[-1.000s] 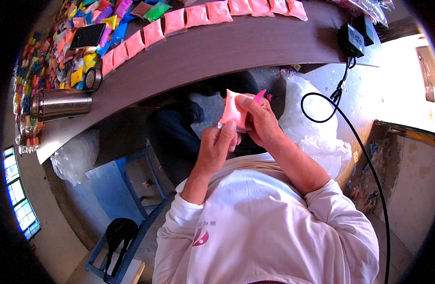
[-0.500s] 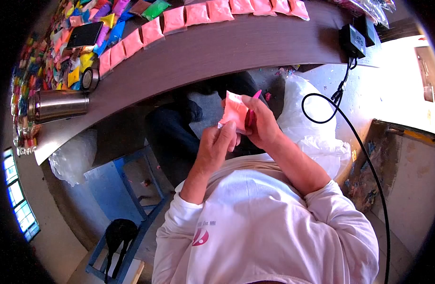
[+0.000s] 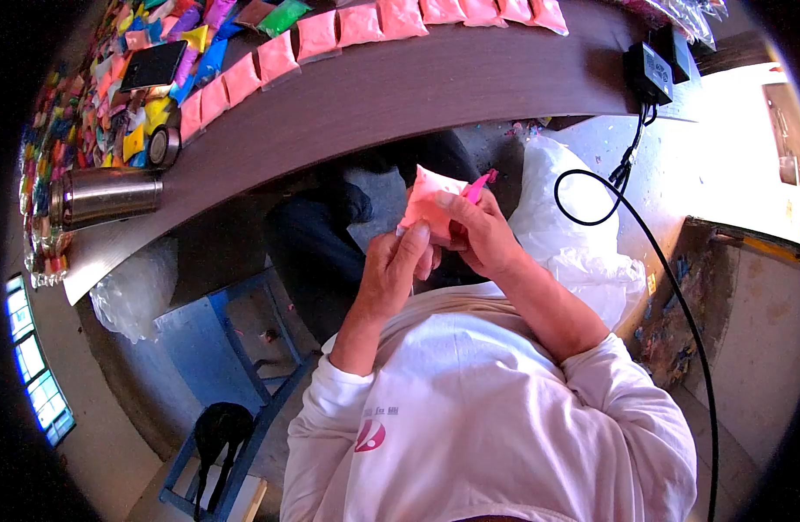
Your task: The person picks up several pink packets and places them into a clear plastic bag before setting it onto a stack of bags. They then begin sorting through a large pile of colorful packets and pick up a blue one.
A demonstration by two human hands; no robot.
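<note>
In front of my lap I hold a small pillow-shaped packet (image 3: 424,202) of salmon-pink material between both hands. My left hand (image 3: 393,265) is closed on its lower left edge, thumb on top. With its thumb across the front, my right hand (image 3: 487,233) grips the packet's right side. A bright pink object (image 3: 477,188) sticks up from between my right fingers; its lower part is hidden, and its kind I cannot make out.
A row of similar pink packets (image 3: 318,35) lines the dark table (image 3: 348,91). Mixed colourful packets, a phone (image 3: 153,66) and a steel cup (image 3: 113,196) lie at left. A black cable (image 3: 678,300) hangs at right beside white plastic bags (image 3: 552,204). A blue chair (image 3: 213,348) stands lower left.
My right thumb has slid lower on the packet's front, and the right fingers have shifted. The bright pink object is tilted further right and shows more of itself.
</note>
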